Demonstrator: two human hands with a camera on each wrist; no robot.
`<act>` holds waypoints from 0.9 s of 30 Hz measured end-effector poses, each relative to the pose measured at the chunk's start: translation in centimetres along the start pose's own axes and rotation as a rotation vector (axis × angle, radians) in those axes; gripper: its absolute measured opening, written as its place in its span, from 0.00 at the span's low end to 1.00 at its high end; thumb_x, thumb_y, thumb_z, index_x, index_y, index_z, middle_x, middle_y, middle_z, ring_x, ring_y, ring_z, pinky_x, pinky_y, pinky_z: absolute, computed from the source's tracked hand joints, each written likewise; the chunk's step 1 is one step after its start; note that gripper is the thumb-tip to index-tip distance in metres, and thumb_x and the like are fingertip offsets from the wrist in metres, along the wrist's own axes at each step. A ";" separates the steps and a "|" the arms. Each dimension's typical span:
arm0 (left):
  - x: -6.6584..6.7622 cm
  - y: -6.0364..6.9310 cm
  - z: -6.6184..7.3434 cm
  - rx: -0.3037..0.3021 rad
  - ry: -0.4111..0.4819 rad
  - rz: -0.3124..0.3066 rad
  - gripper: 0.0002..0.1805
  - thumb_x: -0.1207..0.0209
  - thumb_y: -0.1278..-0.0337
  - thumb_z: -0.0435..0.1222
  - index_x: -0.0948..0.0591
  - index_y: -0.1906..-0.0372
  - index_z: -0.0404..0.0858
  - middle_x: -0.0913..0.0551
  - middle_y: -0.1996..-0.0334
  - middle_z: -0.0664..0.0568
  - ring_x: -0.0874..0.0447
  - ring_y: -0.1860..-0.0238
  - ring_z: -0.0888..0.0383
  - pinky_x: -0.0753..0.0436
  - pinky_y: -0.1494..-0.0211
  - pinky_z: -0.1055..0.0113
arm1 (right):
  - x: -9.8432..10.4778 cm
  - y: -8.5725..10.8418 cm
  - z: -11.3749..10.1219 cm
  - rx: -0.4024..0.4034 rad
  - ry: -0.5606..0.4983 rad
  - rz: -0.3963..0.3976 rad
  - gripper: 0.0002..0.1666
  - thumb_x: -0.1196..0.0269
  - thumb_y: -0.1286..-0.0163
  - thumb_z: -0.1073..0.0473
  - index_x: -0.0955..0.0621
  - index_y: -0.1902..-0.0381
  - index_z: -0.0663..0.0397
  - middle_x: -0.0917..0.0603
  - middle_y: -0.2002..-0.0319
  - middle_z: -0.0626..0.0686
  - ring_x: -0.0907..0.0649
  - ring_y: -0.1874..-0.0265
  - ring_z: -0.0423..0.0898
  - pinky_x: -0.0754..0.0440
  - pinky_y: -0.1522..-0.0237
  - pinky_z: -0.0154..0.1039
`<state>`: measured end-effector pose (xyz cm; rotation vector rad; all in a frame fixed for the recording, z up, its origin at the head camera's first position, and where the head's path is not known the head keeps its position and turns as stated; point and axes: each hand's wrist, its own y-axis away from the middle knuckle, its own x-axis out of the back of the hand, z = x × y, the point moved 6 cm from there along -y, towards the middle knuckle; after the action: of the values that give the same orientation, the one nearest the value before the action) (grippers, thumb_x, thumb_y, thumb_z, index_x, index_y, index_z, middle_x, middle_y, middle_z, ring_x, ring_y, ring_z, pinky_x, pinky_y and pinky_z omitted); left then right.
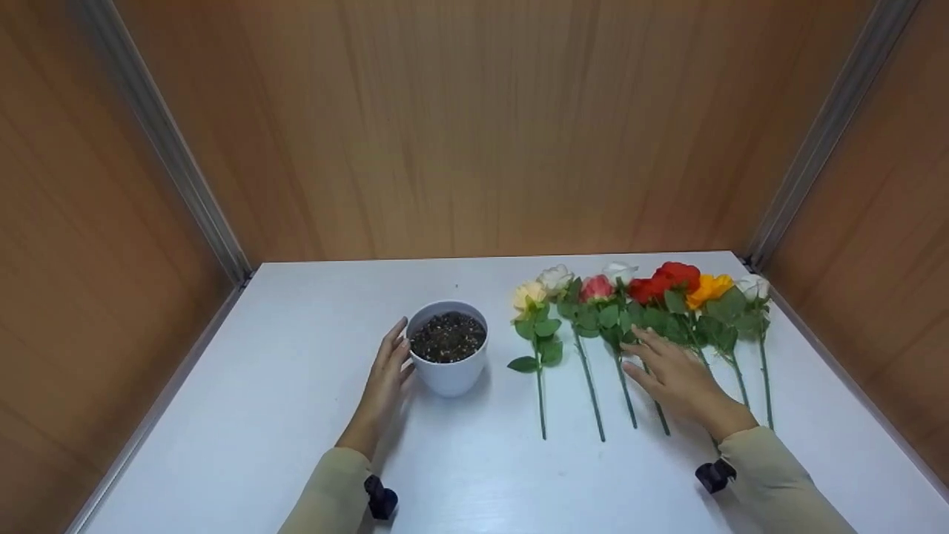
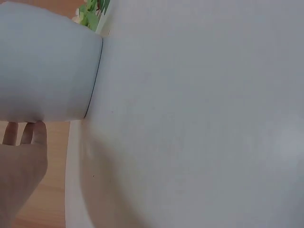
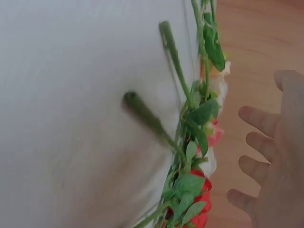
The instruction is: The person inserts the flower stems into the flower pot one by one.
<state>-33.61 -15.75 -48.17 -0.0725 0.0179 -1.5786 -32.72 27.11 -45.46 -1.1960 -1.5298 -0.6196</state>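
Observation:
A white plant pot (image 1: 450, 380) filled with dark soil (image 1: 448, 337) stands upright at the middle of the table. My left hand (image 1: 385, 374) rests its extended fingers against the pot's left side; the left wrist view shows the fingertips (image 2: 40, 130) touching the wall. To the right, several artificial roses lie in a row, their blooms toward the back: a pale yellow rose (image 1: 529, 295), a pink rose (image 1: 596, 288), a red rose (image 1: 678, 276) and an orange rose (image 1: 709, 289) among white ones. Over their stems hovers my right hand (image 1: 678, 378), fingers spread and holding nothing.
The white table (image 1: 296, 415) is enclosed by a wooden back panel (image 1: 474, 133) and side panels, with metal strips along the corners. Rose stems (image 1: 591, 386) point toward the front. A small black device is strapped at each wrist.

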 end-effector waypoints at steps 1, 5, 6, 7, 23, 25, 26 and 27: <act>0.0 0.0 0.0 0.000 -0.002 0.001 0.31 0.62 0.20 0.51 0.49 0.19 0.49 0.49 0.22 0.41 0.48 0.23 0.41 0.40 0.24 0.45 | -0.1 -0.2 -0.4 0.010 -0.003 0.003 0.31 0.46 0.22 0.41 0.25 0.30 0.52 0.37 0.24 0.58 0.39 0.26 0.62 0.45 0.32 0.74; -0.1 0.0 0.0 0.003 -0.002 0.002 0.31 0.61 0.20 0.52 0.48 0.19 0.50 0.48 0.22 0.42 0.48 0.23 0.41 0.41 0.24 0.45 | -0.6 -0.9 -1.8 0.049 -0.001 0.022 0.28 0.42 0.23 0.43 0.22 0.33 0.50 0.34 0.26 0.56 0.35 0.29 0.62 0.42 0.32 0.72; -0.1 0.0 0.0 0.004 -0.003 0.001 0.31 0.62 0.20 0.52 0.48 0.19 0.50 0.48 0.22 0.42 0.48 0.23 0.40 0.41 0.24 0.45 | -0.7 -1.0 -2.2 0.060 -0.003 0.029 0.26 0.40 0.24 0.45 0.22 0.34 0.50 0.34 0.26 0.56 0.34 0.29 0.61 0.41 0.32 0.71; 0.0 -0.1 0.0 0.004 -0.002 0.001 0.31 0.61 0.20 0.52 0.48 0.20 0.50 0.48 0.22 0.42 0.47 0.24 0.40 0.41 0.24 0.45 | -0.9 -1.2 -2.5 0.076 -0.006 0.038 0.25 0.39 0.25 0.47 0.21 0.35 0.50 0.33 0.27 0.55 0.33 0.30 0.61 0.39 0.32 0.70; 0.1 -0.3 -0.2 0.017 -0.037 0.029 0.31 0.60 0.21 0.52 0.45 0.21 0.50 0.45 0.22 0.43 0.45 0.25 0.39 0.39 0.25 0.45 | -4.4 -3.9 -7.7 0.101 -0.223 -0.009 0.17 0.34 0.29 0.56 0.16 0.45 0.56 0.16 0.52 0.52 0.18 0.54 0.50 0.16 0.52 0.49; 0.1 -0.3 -0.2 0.013 -0.038 0.028 0.30 0.60 0.21 0.52 0.45 0.21 0.51 0.45 0.23 0.43 0.44 0.25 0.38 0.39 0.25 0.44 | -5.1 -4.3 -7.7 0.018 -0.287 -0.048 0.16 0.34 0.29 0.56 0.16 0.46 0.55 0.15 0.58 0.49 0.18 0.60 0.45 0.16 0.59 0.43; 0.1 -0.3 -0.3 0.013 -0.039 0.029 0.30 0.60 0.21 0.53 0.44 0.21 0.51 0.45 0.23 0.43 0.44 0.25 0.39 0.39 0.25 0.44 | -5.4 -4.5 -7.8 -0.014 -0.312 -0.060 0.15 0.34 0.29 0.56 0.15 0.47 0.55 0.15 0.60 0.48 0.18 0.63 0.44 0.16 0.62 0.42; 0.1 -0.2 -0.3 0.016 -0.040 0.032 0.30 0.60 0.21 0.53 0.44 0.21 0.51 0.45 0.23 0.44 0.44 0.25 0.39 0.38 0.25 0.44 | -5.7 -4.7 -7.8 -0.046 -0.335 -0.074 0.15 0.34 0.29 0.56 0.15 0.48 0.55 0.15 0.63 0.47 0.17 0.67 0.42 0.16 0.65 0.40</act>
<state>-33.88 -15.86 -48.45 -0.0908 -0.0253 -1.5449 -34.09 16.61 -47.41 -1.3320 -1.8555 -0.5235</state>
